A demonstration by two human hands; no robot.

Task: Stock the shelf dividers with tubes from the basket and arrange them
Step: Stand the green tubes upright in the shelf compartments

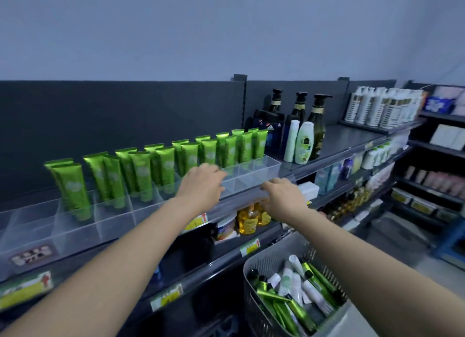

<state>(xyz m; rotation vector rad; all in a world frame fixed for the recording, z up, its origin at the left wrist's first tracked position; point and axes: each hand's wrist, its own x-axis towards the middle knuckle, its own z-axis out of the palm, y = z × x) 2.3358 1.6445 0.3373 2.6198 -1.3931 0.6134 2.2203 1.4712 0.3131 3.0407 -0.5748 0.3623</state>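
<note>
Green tubes (141,171) stand upright in rows inside a long clear divider tray (251,171) on the top shelf. The compartments at its right end and far left hold nothing. My left hand (201,183) reaches over the tray's front wall, fingers curled on it near the empty right compartments. A little to the right, my right hand (281,195) grips the same front wall from below. Neither hand holds a tube. A grey basket (266,261) sits at the lower right with green tubes (299,309) and white tubes (286,281) lying in it.
Dark pump bottles (318,125) and white-green bottles (304,143) stand right of the tray. White bottles (377,107) fill the far right of the shelf. Lower shelves carry yellow pouches (247,218) and price tags. An aisle floor (392,238) opens at the right.
</note>
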